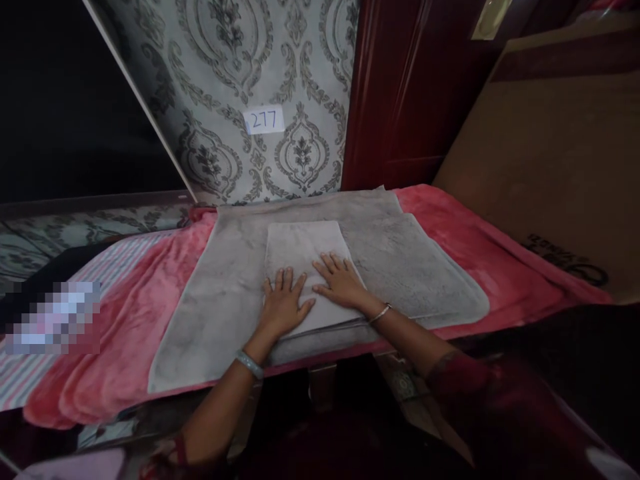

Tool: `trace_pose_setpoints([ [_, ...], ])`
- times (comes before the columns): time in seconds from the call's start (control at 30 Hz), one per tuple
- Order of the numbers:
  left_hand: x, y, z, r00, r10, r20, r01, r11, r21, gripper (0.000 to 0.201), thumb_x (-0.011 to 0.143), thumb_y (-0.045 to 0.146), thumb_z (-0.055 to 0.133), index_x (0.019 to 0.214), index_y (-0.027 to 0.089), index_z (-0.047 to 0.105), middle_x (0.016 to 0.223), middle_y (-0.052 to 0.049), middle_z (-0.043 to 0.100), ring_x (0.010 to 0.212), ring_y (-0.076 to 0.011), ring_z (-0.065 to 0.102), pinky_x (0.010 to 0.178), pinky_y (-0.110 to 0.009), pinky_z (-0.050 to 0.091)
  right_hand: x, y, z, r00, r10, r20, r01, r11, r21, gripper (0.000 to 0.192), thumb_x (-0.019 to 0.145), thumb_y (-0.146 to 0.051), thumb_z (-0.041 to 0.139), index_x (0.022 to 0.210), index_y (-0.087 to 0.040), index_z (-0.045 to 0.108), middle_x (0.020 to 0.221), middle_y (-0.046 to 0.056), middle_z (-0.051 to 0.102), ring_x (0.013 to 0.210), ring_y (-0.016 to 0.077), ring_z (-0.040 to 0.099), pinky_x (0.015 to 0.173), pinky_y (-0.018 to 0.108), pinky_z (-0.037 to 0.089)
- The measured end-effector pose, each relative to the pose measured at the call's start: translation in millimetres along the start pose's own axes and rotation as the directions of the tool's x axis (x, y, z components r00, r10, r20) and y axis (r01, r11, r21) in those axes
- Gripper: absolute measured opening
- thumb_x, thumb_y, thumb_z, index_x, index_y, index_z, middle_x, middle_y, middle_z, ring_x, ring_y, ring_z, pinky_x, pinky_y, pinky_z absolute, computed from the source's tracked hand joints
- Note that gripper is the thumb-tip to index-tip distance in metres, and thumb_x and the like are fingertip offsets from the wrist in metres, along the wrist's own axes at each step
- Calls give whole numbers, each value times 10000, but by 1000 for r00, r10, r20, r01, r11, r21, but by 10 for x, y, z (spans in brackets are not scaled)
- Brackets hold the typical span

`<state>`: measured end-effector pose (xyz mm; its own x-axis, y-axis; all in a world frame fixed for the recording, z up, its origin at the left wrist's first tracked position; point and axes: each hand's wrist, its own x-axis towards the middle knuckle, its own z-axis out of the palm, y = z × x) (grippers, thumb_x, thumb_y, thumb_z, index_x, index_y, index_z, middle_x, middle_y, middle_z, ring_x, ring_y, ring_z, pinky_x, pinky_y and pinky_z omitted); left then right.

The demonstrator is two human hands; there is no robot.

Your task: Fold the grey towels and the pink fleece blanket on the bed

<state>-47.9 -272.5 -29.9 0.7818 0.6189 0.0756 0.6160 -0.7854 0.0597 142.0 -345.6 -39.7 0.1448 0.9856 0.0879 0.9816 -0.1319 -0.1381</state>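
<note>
A pale rectangular piece of cloth (306, 241) lies flat on a larger grey plush fabric (210, 300). My left hand (284, 305) rests palm down at the left side of the pale piece, its fingers spread. Just to the right, my right hand (341, 281) presses flat on the same piece, also with fingers apart. Neither hand grips anything. The right part of the grey fabric is layered, with a rounded corner. Beneath it all spreads a pink-red fleece blanket (430, 213). A bangle circles each wrist.
A large cardboard sheet or box (560, 153) leans at the right, beside a dark red door (395, 87). A black screen (75, 100) stands at the left. On the patterned wall is a paper label (264, 120) reading 277. Striped cloth (115, 267) lies left.
</note>
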Motion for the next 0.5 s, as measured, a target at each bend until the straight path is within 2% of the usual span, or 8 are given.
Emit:
trace_pose_setpoints([
  [0.07,35,-47,-70,999,-10,43,11,999,-39,672,974,548,429,1557,219,361,1653,-182,225,1533,-381,173,1181,-676,173,-43,-37,-32,999,23,23,-24,1000,15,742,990,-655,356,1603,-247,271,1676,114,141,1539,355,90,1200,607,144],
  [0.13,131,-118,-181,999,20,41,-16,996,-93,621,1001,494,377,1548,200,374,1649,-166,250,1529,-341,214,1197,-638,182,-51,-81,-97,999,-21,26,20,999,34,723,993,-630,393,1591,-234,306,1661,140,193,1532,370,117,1191,631,141],
  [0.2,309,-186,-299,993,115,3,-113,980,-161,584,1025,458,298,1550,212,366,1649,-125,273,1533,-286,219,1219,-587,173,-79,-135,-140,983,-185,9,184,981,66,704,988,-610,439,1579,-241,336,1652,137,232,1532,358,129,1197,626,131],
  [0.27,568,-230,-369,969,245,1,-239,943,-230,570,1036,456,227,1560,263,341,1650,-69,286,1544,-241,185,1233,-558,145,-133,-184,-131,935,-353,-13,352,930,106,671,993,-581,459,1574,-265,343,1651,101,255,1538,325,117,1214,598,116],
  [0.33,877,-253,-356,937,341,72,-312,913,-264,558,1039,464,199,1556,308,341,1647,-37,298,1546,-231,179,1234,-570,109,-186,-211,-84,911,-411,-17,409,900,152,636,1009,-547,446,1574,-275,339,1645,79,279,1538,300,122,1225,577,103],
  [0.4,1194,-279,-270,904,399,155,-359,904,-233,541,1039,459,221,1544,328,363,1647,-27,296,1546,-248,176,1227,-598,66,-215,-215,-31,918,-396,-14,391,900,193,624,1018,-532,434,1577,-276,331,1647,70,278,1538,289,129,1231,570,87],
  [0.5,1622,-374,-95,877,450,170,-429,891,-148,543,1033,468,265,1552,333,346,1656,-34,272,1549,-268,156,1224,-604,47,-215,-200,5,921,-389,-3,378,894,242,634,1014,-526,444,1586,-292,304,1659,48,244,1543,271,109,1239,554,73],
])
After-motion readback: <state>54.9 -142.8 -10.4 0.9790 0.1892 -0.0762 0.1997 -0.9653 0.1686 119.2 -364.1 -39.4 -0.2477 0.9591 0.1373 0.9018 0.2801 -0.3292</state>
